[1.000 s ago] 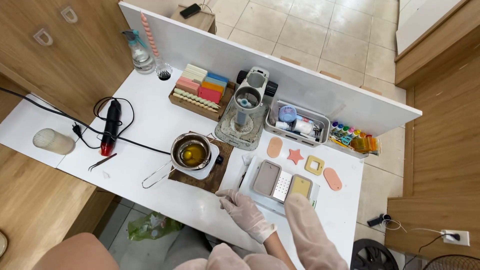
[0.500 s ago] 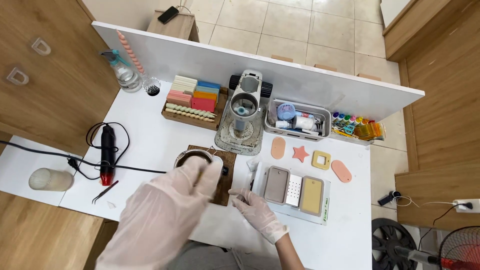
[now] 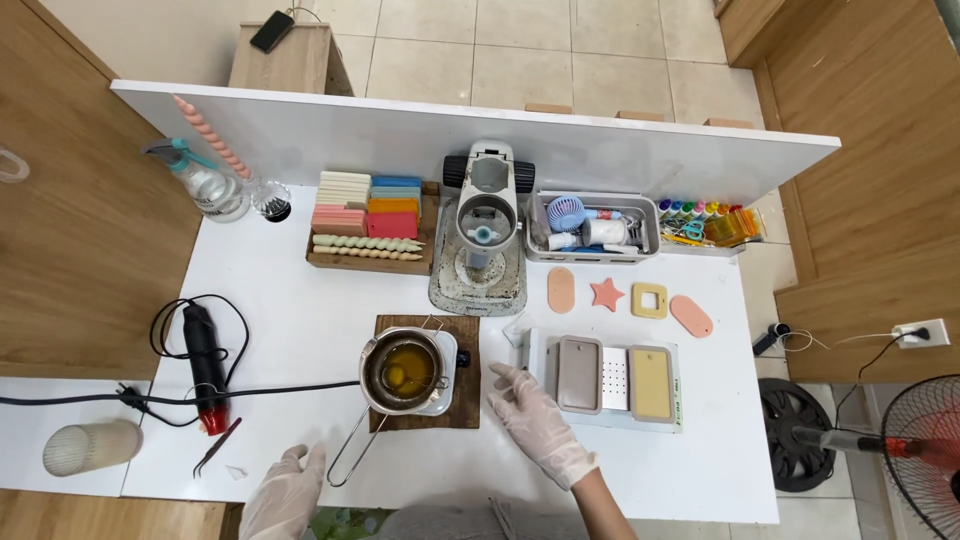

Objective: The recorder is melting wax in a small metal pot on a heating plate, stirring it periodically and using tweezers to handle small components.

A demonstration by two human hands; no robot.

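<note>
1. I see one white surface [image 3: 300,330] with a white back panel [image 3: 400,130] along its far edge.
2. One grey machine [image 3: 485,235] stands at the middle back, with a wooden box of coloured blocks [image 3: 372,205] on its left and one grey bin [image 3: 595,225] of small tools on its right.
3. One white tray [image 3: 610,380] lies to the right of centre and carries two moulds: a taupe mould [image 3: 579,373] and a tan mould [image 3: 650,382].
4. One metal pot [image 3: 402,372] of amber liquid sits on a small heater over a wooden board [image 3: 468,380], just left of the tray; its wire handle runs toward the near edge.
5. My right hand [image 3: 535,410], gloved, lies flat with fingers spread on the surface between the pot and the tray, just beside the taupe mould, holding nothing.
6. My left hand [image 3: 285,495], gloved, sits at the near edge beside the pot's handle end, fingers loosely open and empty.
7. One heat gun [image 3: 203,365] with a black cord lies well to the left.
8. Four small flat shapes [image 3: 632,298] lie in a row behind the tray: two ovals, one star, one square frame.
9. One spray bottle [image 3: 205,185] stands at the far left corner.
</note>
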